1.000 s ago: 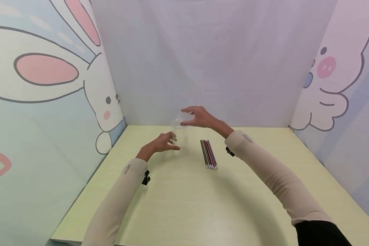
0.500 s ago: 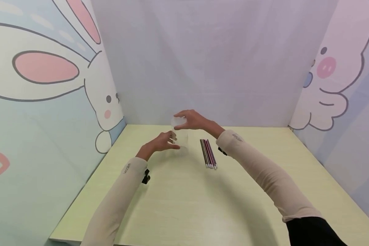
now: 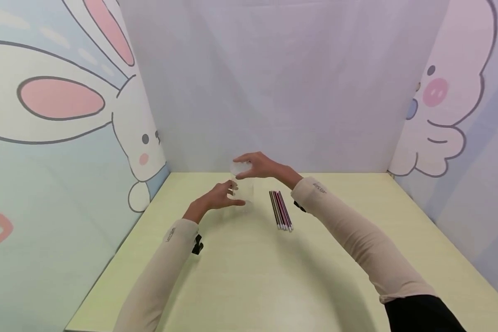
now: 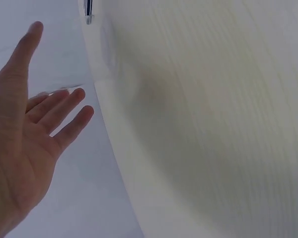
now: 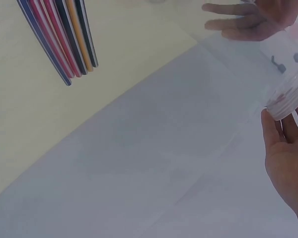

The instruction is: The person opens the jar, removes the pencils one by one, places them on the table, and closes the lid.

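Observation:
A clear cylindrical jar (image 3: 245, 190) stands upright near the back of the table, its see-through walls hard to make out. My left hand (image 3: 219, 195) holds its side, thumb in front and fingers behind. The left wrist view shows the jar (image 4: 64, 54) between the thumb and fingers of that hand (image 4: 27, 144). Up at the mouth, my right hand (image 3: 260, 165) grips a translucent round lid (image 3: 238, 168) by its edge. In the right wrist view, its fingers (image 5: 273, 131) are at the ribbed rim of the jar (image 5: 288, 96); how the lid sits there is unclear.
To the right of the jar lies a row of several striped pencils (image 3: 281, 210), side by side on the pale yellow table (image 3: 249, 276). A grey-white curtain (image 3: 274, 92) closes off the back. Cartoon-printed panels (image 3: 66, 184) stand at both sides.
My right hand has come left and down, bringing the lid from above the jar onto its mouth. The left hand keeps its place at the jar's side. The pencils have not moved.

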Tool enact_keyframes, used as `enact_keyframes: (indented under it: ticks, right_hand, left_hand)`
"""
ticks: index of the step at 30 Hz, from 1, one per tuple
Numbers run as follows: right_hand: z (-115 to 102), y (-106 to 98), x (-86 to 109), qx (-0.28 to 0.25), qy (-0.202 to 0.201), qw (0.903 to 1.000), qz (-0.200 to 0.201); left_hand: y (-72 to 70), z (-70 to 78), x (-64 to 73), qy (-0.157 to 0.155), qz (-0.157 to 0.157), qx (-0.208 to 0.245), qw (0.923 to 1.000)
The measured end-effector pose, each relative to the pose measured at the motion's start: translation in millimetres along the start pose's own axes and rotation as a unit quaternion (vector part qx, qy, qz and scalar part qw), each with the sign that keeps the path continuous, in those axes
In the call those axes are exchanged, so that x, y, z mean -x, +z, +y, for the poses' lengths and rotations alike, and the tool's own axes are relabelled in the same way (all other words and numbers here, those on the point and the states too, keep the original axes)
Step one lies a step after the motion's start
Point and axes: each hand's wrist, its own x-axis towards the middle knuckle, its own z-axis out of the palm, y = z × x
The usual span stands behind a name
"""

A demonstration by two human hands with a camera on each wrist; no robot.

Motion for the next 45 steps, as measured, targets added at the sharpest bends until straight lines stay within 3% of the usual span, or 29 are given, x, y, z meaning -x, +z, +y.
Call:
enact_keyframes:
  ticks: [2, 7, 14, 17, 21, 24, 28, 32, 36, 45]
  right_hand:
    - [-0.4, 0.7, 0.5, 0.001, -0.004, 1.0, 0.003]
    - [-0.9, -3.0, 1.0, 0.005, -0.017, 0.9998, 0.005]
    - [0.5, -11.3, 3.9, -0.03, -0.041, 0.998, -0.038]
    - [0.6, -13.0, 8.1, -0.015, -0.033, 0.9987, -0.037]
    - [2.3, -18.3, 18.8, 0.036, 0.017, 0.9991, -0.013]
    - [4.7, -25.4, 25.7, 0.049, 0.061, 0.9965, 0.027]
    - [8.7, -32.2, 26.3, 0.033, 0.046, 0.9966, 0.06]
    - [5.9, -29.2, 20.8, 0.031, -0.007, 0.9995, 0.002]
    - [-0.4, -24.0, 17.3, 0.03, -0.016, 0.9976, -0.06]
    - [-5.0, -17.3, 13.0, 0.049, 0.003, 0.9981, -0.037]
  left_hand:
    - [0.7, 3.6, -1.3, 0.001, 0.023, 0.016, 0.9996]
    - [-4.9, 10.0, -11.3, 0.046, 0.067, 0.054, 0.9953]
    - [-3.3, 11.5, -12.8, 0.06, 0.053, 0.067, 0.9945]
    - [-1.6, 12.1, -13.7, 0.066, 0.052, 0.066, 0.9943]
    - [-0.4, 14.3, -16.3, 0.072, 0.042, 0.07, 0.9941]
    - [-1.6, 15.8, -18.3, 0.068, 0.045, 0.075, 0.9938]
    - [-4.4, 16.8, -20.1, 0.065, 0.054, 0.076, 0.9935]
    - [-3.5, 16.5, -20.1, 0.069, 0.05, 0.074, 0.9936]
    - [0.3, 16.0, -19.6, 0.073, 0.044, 0.064, 0.9944]
    - [1.2, 19.1, -19.4, 0.061, 0.045, 0.057, 0.9955]
